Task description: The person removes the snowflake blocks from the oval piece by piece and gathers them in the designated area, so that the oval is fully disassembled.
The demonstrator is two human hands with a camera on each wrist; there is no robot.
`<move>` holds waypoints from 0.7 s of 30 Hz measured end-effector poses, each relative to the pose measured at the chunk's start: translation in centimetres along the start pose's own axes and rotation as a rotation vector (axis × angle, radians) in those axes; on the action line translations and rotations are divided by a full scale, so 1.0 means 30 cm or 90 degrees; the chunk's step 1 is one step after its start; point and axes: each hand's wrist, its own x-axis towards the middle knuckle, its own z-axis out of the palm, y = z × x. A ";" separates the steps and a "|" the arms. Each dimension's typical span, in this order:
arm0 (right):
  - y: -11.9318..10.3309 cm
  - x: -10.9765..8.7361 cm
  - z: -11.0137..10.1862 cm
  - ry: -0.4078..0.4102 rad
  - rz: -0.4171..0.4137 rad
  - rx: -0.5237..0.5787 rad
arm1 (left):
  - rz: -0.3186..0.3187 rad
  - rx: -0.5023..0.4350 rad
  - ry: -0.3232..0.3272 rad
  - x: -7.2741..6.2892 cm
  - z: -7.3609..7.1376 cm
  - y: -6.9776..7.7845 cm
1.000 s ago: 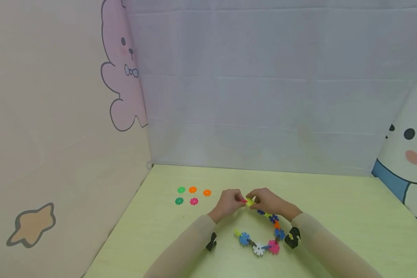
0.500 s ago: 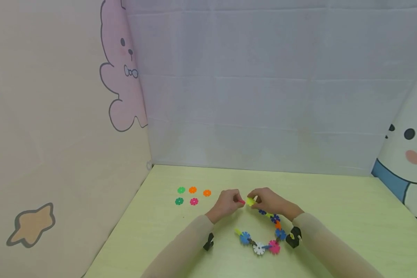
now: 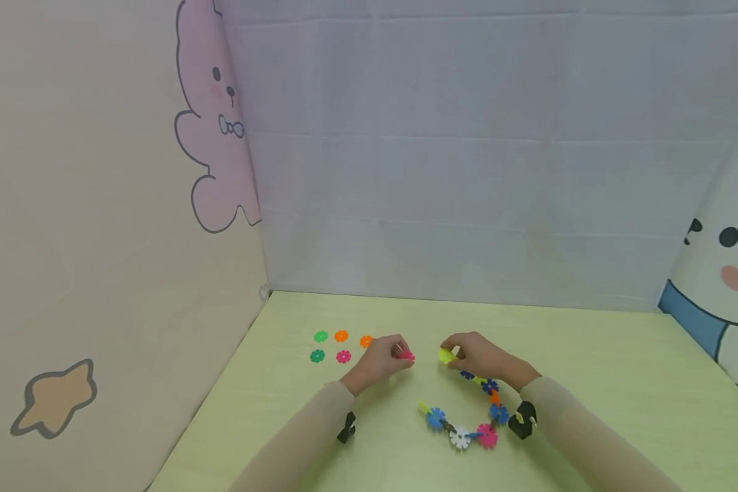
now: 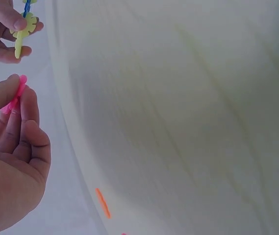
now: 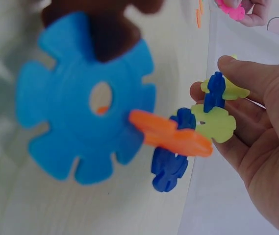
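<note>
**Fingers pinched on both sides, with a pink disc apart from the chain!**

Look at the left hand: thumb and fingertip grasp that pink disc, out over the tabletop, closer to its far edge. Across a gap comes the right hand, thumb and fingers gripping the yellow end disc of the chain. Pink and yellow face each other, near but apart!

And what a curve! From the right hand the chain swings toward the tabletop's right edge, past the orange piece, rounds the pink link and the white disc on the near side, then bends back left through the blue disc to the yellow tip, which points toward the far edge.

Over by the far left corner, five loose ones lie flat: light green disc, first orange disc, second orange disc partly behind the left hand in the head view, then, nearer us, dark green disc and loose pink disc.
</note>
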 end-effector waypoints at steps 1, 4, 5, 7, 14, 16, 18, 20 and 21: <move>0.000 0.000 0.000 0.000 -0.001 -0.003 | -0.010 -0.005 0.000 -0.002 -0.006 -0.007; 0.001 -0.001 0.001 -0.001 -0.009 -0.009 | -0.025 -0.015 0.001 -0.008 -0.027 -0.028; 0.003 -0.001 0.002 -0.001 -0.009 -0.012 | -0.025 -0.016 0.001 -0.009 -0.033 -0.037; 0.005 -0.001 0.003 -0.001 -0.012 -0.016 | -0.022 -0.012 0.001 -0.012 -0.047 -0.051; 0.002 0.000 0.001 0.000 -0.012 -0.015 | -0.021 0.023 0.006 -0.025 -0.085 -0.093; 0.000 0.001 0.001 0.000 -0.010 -0.011 | -0.016 0.032 0.005 -0.031 -0.095 -0.100; 0.000 0.002 0.002 0.000 -0.006 -0.009 | -0.012 0.040 0.005 -0.038 -0.107 -0.105; 0.000 0.003 0.004 -0.001 -0.003 -0.008 | -0.013 0.045 0.003 -0.044 -0.117 -0.113; 0.002 0.003 0.006 -0.001 -0.002 -0.009 | -0.014 0.045 0.003 -0.047 -0.123 -0.118</move>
